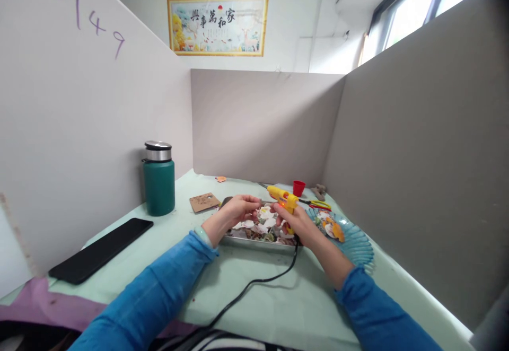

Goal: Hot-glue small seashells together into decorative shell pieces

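Observation:
My right hand (289, 219) is wrapped round the handle of a yellow hot glue gun (280, 194), whose nozzle points up and to the left. A small orange-red light glows on its side, and a black cord (254, 282) runs from the handle toward me. My left hand (242, 210) is closed in a pinch to the left of the gun; whatever lies between its fingertips is too small to tell. Beneath both hands sits a metal tray (254, 243) full of white petal-like pieces (260, 227) and brownish-green bits.
A blue glass dish (360, 242) with orange and white pieces stands right. Behind are a red cup (298, 187) and yellow-green handled pliers (318, 204). Left are a brown card (204, 202), a green bottle (159, 186) and a black phone-like slab (101, 250). Partitions (262, 123) enclose the table.

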Tool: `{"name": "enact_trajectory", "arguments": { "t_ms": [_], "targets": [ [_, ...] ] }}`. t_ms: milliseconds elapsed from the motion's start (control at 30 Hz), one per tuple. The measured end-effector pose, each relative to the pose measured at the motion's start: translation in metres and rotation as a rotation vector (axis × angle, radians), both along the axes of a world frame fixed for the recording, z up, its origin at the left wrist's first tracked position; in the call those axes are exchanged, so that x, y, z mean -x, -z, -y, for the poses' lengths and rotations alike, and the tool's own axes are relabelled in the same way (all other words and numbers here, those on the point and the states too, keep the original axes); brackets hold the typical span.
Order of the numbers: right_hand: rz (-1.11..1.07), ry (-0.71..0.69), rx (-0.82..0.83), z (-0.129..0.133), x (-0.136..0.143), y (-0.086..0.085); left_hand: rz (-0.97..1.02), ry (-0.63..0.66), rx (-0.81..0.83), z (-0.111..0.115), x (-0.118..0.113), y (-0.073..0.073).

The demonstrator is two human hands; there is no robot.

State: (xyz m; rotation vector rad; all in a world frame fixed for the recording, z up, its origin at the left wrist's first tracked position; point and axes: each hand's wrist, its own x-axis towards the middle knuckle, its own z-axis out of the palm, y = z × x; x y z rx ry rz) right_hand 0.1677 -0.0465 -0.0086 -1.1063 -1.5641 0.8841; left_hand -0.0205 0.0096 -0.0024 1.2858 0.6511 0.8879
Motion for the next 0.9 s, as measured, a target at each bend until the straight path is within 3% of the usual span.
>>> {"name": "enact_trajectory", "arguments": {
  "t_ms": [300,900],
  "targets": [
    [0.007,-0.115,-0.016,0.003,-0.002,-0.001,0.089,0.025,0.137,-0.011,0.009,-0.002],
    [0.146,-0.034,-0.037,0.002,-0.005,0.004,0.141,-0.006,0.149,-0.015,0.015,-0.003]
  ]
}}
